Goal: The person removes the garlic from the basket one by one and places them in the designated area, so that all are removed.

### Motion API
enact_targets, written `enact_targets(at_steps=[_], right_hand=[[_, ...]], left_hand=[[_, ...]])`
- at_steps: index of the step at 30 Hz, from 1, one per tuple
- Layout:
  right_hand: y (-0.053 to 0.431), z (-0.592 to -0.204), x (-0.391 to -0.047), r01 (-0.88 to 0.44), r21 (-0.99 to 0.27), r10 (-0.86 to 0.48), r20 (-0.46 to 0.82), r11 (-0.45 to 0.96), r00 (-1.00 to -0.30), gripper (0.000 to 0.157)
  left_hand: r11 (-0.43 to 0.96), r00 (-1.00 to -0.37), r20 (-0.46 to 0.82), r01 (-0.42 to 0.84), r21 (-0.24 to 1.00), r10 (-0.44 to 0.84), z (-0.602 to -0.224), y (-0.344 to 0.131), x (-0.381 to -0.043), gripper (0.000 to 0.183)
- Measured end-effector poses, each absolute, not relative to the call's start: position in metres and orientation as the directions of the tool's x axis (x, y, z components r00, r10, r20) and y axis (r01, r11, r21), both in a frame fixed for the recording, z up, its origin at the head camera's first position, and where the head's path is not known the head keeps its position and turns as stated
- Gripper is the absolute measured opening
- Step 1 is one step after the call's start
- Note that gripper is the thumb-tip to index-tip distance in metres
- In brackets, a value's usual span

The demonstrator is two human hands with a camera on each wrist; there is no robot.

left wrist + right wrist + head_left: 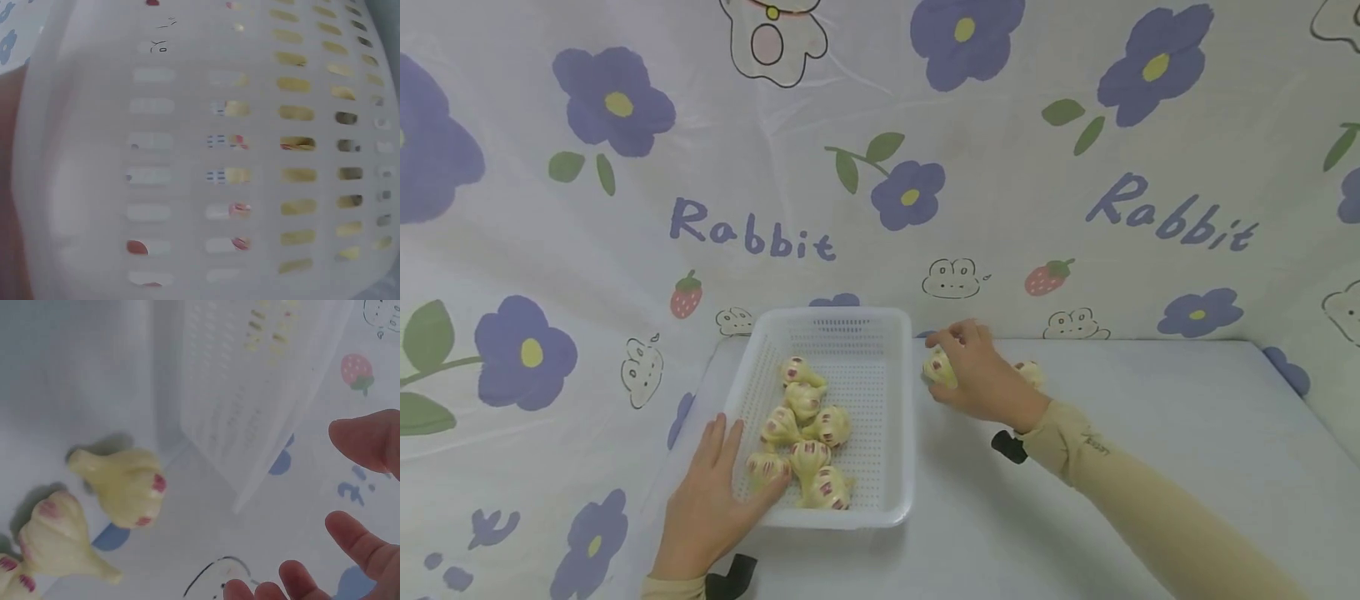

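A white plastic basket (880, 312) holds several pale-yellow garlic bulbs (805, 400) with purple marks. My left hand (707, 496) rests at its front left corner, fingers straight along the outer side and thumb over the rim by the nearest bulbs. In the left wrist view, slotted basket wall (187, 194) fills most of the picture. To the right of the basket, my right hand (977, 375) arches over a garlic bulb (937, 368). The right wrist view shows fingertips (353, 534) spread, apart from a garlic bulb (128, 487) on the table.
Beyond my right hand, another garlic bulb (1028, 373) lies partly hidden by it. More bulbs (56, 534) show in the right wrist view. A white table (1150, 433) meets a patterned cloth backdrop (1000, 208) at the back and sides. Black straps (1009, 447) show at both wrists.
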State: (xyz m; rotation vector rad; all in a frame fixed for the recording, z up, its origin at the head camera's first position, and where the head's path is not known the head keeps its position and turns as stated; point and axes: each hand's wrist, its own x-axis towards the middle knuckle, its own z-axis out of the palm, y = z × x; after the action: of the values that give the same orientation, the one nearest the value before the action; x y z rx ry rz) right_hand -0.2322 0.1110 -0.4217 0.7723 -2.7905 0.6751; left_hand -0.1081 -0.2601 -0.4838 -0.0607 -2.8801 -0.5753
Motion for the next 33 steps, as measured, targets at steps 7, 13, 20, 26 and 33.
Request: enact_targets(at_steps=[7,13,20,26,33], right_hand=[[0.092,-0.413,-0.226,-0.605,-0.313,-0.538,0.278,0.732,-0.796,0.053],[0.078,-0.406,-0.224,-0.661,-0.292,-0.602,0.273,0.691,-0.75,0.054],[0.061,-0.408,-0.228,-0.697,-0.286,-0.65,0.251,0.657,-0.717,0.053],[0.054,-0.409,-0.23,-0.714,-0.293,-0.673,0.242,0.636,-0.698,0.052],[0.044,-0.406,-0.233,-0.718,-0.293,-0.688,0.215,0.631,-0.693,0.053]], left_hand=[[0.922,-0.964,0.262,0.132,0.364,0.034,-0.489,-0.264,-0.105,0.104],[0.919,-0.944,0.325,0.176,0.353,0.056,-0.494,-0.266,-0.105,0.1],[0.927,-0.92,0.387,0.201,0.318,0.067,-0.498,-0.266,-0.104,0.099],[0.927,-0.917,0.394,0.203,0.315,0.067,-0.499,-0.266,-0.105,0.099],[0.929,-0.918,0.391,0.196,0.313,0.062,-0.498,-0.266,-0.105,0.099]])
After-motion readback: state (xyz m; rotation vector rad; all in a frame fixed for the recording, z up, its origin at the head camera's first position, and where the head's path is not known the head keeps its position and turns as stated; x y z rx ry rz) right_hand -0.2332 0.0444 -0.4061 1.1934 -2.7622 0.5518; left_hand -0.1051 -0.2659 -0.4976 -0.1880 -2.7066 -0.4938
